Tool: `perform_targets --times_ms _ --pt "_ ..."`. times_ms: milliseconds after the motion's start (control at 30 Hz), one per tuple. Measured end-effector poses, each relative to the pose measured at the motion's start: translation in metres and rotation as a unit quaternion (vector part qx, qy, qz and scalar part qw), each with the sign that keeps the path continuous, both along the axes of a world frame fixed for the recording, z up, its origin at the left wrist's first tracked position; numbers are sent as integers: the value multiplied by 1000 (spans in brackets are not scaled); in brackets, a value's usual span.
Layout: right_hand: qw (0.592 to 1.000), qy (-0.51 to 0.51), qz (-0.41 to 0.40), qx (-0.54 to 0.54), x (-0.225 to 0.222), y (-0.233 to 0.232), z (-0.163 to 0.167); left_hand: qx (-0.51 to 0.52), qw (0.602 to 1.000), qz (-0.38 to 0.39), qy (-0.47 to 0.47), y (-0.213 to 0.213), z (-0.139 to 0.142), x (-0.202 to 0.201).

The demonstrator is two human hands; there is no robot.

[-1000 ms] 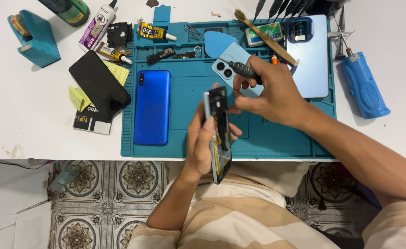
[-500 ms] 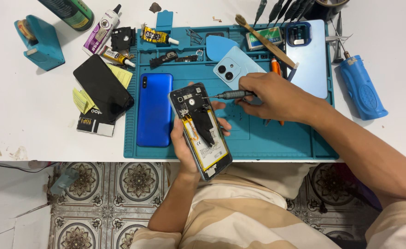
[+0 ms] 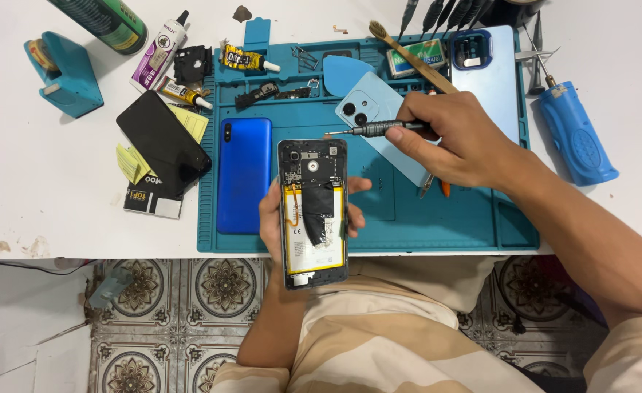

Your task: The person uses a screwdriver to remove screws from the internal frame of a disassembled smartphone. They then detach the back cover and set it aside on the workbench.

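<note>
My left hand (image 3: 277, 218) holds an opened phone (image 3: 313, 211) upright from below, back cover off, its yellow-edged battery and circuit board facing me, over the front edge of the teal work mat (image 3: 466, 218). My right hand (image 3: 459, 138) grips a dark precision screwdriver (image 3: 375, 129) pointing left, its tip just above the phone's top right corner and apart from it. A blue phone back cover (image 3: 243, 175) lies on the mat to the left of the opened phone. A light blue phone (image 3: 379, 116) lies face down under the screwdriver.
A second light blue phone (image 3: 490, 80), a wooden brush (image 3: 408, 45), a blue pick (image 3: 348, 73) and small parts lie at the mat's rear. Left of it: black panel (image 3: 162, 143), glue tubes (image 3: 162, 49), teal holder (image 3: 66, 73), green can (image 3: 109, 22). A blue electric driver (image 3: 576, 138) lies right.
My left hand turned the opened phone from edge-on to flat, facing me, and straightened it upright. My right hand drew back to the right with the screwdriver, tip now near the phone's top.
</note>
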State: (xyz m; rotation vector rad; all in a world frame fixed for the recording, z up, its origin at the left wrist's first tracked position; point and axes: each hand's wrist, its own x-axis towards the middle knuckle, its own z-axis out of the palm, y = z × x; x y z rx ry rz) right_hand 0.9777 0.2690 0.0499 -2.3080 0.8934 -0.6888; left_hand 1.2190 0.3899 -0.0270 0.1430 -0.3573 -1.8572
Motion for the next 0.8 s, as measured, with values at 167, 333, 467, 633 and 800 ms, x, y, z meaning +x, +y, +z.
perform_targets --times_ms 167,333,467,633,800 --pt "996 -32 5 -85 0 6 3 6 1000 -23 10 -2 -2 0" --pt "990 -39 14 -138 7 12 2 0 1000 -11 4 0 1 -1" --pt "994 -25 12 -109 11 14 2 -5 1000 0 -26 1 6 -2" --pt "989 -55 20 -133 13 16 4 -32 995 47 -83 0 7 -8" --pt "987 -83 29 -137 13 21 6 -46 990 79 -104 0 7 -13"
